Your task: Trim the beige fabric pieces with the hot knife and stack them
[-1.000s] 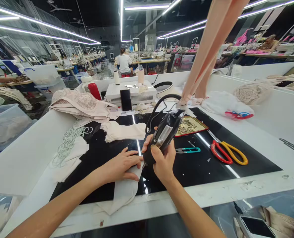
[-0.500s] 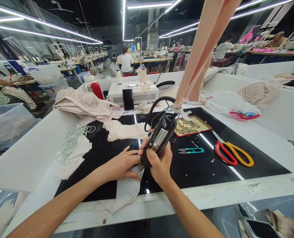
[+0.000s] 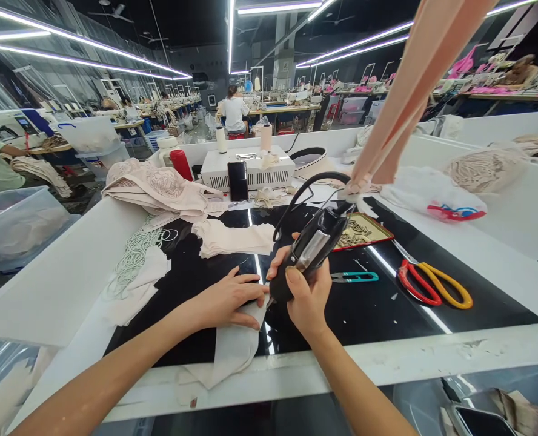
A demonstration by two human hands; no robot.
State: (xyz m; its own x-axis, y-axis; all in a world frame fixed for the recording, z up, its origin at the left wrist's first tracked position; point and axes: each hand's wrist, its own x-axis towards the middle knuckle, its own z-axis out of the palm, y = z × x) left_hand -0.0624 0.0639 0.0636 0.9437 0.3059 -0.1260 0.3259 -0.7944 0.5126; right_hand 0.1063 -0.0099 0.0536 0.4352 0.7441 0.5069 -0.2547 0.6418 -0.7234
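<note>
My right hand is wrapped round a black handheld power tool, which tilts with its lower tip near the fabric's right edge. A cable and hanging pink cloth strips meet the tool's upper end. Fingers spread, my left hand lies on a pale fabric piece, pressing it on the black board. Part of this fabric hangs over the table's front edge. Behind the left hand lies a stack of pale cut pieces.
Teal snips, red-and-yellow scissors and a tray of small pieces lie to the right. Left are green cord loops and lace garments. A phone leans against a white box. People sit farther back.
My right hand and the tool have moved slightly right, with the tool tilting more to the right. The pink strips have also shifted right. My left hand stays on the fabric.
</note>
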